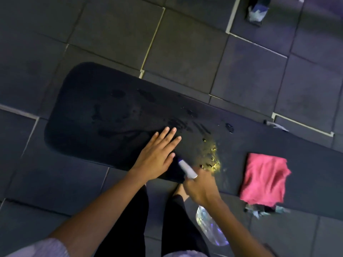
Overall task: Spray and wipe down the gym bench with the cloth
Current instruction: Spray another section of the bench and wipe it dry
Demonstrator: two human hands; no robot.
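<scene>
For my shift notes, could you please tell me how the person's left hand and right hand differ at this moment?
The left hand lies flat with straight fingers; the right hand is curled. The left hand holds nothing and rests on the bench; the right hand grips the spray bottle at the bench's near edge, with the nozzle pointing toward the bench. What they share: neither touches the pink cloth.
</scene>
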